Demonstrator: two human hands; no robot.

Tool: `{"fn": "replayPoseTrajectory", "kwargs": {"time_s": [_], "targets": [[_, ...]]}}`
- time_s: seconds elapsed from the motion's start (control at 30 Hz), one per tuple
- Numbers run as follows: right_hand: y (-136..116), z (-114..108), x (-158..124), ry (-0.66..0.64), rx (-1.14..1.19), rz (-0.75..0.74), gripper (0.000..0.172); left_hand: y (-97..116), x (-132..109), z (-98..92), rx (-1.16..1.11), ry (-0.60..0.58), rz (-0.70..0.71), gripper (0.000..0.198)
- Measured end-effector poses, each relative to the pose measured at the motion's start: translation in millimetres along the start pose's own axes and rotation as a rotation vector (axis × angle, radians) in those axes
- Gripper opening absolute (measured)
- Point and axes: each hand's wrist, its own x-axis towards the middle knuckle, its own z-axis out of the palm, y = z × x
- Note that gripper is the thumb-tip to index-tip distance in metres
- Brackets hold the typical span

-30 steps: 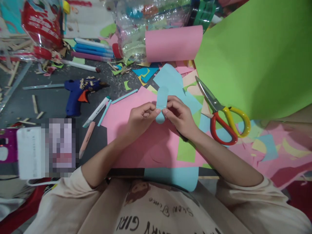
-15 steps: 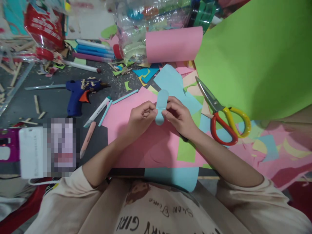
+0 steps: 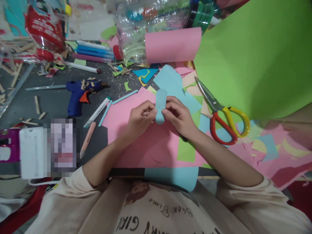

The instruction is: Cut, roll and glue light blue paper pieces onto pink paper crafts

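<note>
A small light-blue paper piece [image 3: 161,97] with rounded ends and a crease across its middle is held upright between both hands. My left hand [image 3: 142,117] pinches its left edge near the crease, thumb and forefinger closed. On the other edge, my right hand [image 3: 178,115] grips it in the same way, its other fingers curled behind. Beneath the hands lies pink paper [image 3: 143,146], with a green paper strip [image 3: 187,150] by the right wrist. Scissors [image 3: 220,113] with red and yellow handles rest to the right of my right hand.
A blue glue gun [image 3: 76,94] lies at left, near a green-tipped marker [image 3: 97,112] and a peach marker [image 3: 88,139]. Clear plastic bottles [image 3: 133,42] and a pink paper roll [image 3: 173,45] stand at the back. A large green sheet [image 3: 255,61] covers the right. Paper scraps lie around.
The blue paper's upper end has shifted slightly left and looks tilted a little differently. Both hands keep their hold, almost in place.
</note>
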Motion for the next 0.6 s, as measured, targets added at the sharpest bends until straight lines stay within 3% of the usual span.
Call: {"fn": "replayPoseTrajectory", "kwargs": {"time_s": [0.23, 0.6], "targets": [[-0.7, -0.3, 0.2, -0.021, 0.016, -0.006, 0.022, -1.1, 2.4, 0.7, -0.068, -0.004, -0.029, 0.023], [0.9, -0.7, -0.4, -0.004, 0.020, 0.018, 0.027, -6.1, -1.6, -0.5, -0.076, -0.030, 0.051, 0.022]]}}
